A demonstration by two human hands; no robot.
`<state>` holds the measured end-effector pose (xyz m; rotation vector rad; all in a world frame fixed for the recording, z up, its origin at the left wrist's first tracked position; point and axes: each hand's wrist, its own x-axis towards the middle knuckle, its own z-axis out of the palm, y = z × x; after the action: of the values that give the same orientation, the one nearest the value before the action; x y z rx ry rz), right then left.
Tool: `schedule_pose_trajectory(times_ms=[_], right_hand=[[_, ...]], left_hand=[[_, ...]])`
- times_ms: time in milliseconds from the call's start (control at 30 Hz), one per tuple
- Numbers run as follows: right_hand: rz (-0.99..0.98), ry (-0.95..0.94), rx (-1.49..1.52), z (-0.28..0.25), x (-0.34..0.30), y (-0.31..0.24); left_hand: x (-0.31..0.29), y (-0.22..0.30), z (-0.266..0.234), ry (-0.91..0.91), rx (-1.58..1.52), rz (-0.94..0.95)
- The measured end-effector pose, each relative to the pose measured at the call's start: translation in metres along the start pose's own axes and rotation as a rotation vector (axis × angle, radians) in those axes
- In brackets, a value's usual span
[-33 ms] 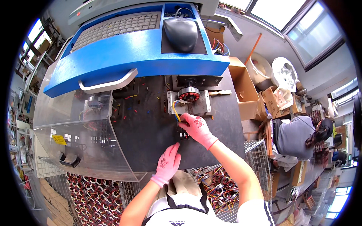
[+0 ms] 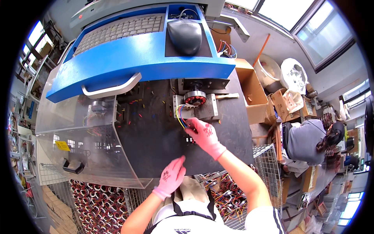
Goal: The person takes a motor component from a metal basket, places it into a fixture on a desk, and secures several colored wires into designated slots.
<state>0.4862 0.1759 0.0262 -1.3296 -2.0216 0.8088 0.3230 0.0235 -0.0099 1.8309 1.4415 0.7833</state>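
Note:
My right hand [image 2: 204, 135], in a pink glove, pinches the ends of thin yellow, blue and red wires [image 2: 179, 117]. These wires run up to a round motor stator [image 2: 194, 98] with red windings, seated on a metal fixture [image 2: 211, 106]. Just below that hand, a small row of black terminals with white marks [image 2: 190, 140] sits on the dark tabletop. My left hand [image 2: 172, 176], also in a pink glove, hovers by the table's near edge. Its fingers are stretched out and hold nothing.
A blue keyboard drawer [image 2: 144, 74] with a black mouse [image 2: 185, 37] overhangs the table's back. At left stands a clear plastic guard [image 2: 89, 152]. Wire baskets hold many stators below. A brush [image 2: 228, 96] lies right of the fixture. A person in grey [image 2: 306, 141] sits at far right.
My left hand has drawn back slightly toward me. My right hand has shifted a little down and right, and the wires now fan apart instead of lying bunched together.

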Motion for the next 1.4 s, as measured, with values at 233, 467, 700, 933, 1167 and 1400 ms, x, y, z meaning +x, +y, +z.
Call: schedule_pose_trajectory(times_ms=[233,467,700,933,1167,1400], right_hand=[[-0.146,-0.664,0.596,0.093,-0.083,-0.113],[-0.203,-0.423,0.364,0.095,-0.124,-0.1],[0.29,-0.014,0.5,-0.028,-0.2,-0.021],[0.443,1.007,0.732,-0.064,-0.226,0.082],[0.409,1.174,0.321,-0.09,-0.243,0.162],[0.225,1.433,-0.03,-0.098,-0.136,-0.045]], left_hand=[[-0.102,-0.028,-0.011,-0.216,-0.015,-0.088],[-0.15,-0.044,-0.056,-0.367,0.077,-0.168],[-0.236,-0.081,-0.081,0.019,0.032,-0.644],[-0.204,-0.127,-0.108,0.613,0.108,-0.373],[-0.126,-0.128,-0.187,0.572,0.54,-0.127],[-0.091,-0.179,-0.236,0.491,0.621,0.075]])
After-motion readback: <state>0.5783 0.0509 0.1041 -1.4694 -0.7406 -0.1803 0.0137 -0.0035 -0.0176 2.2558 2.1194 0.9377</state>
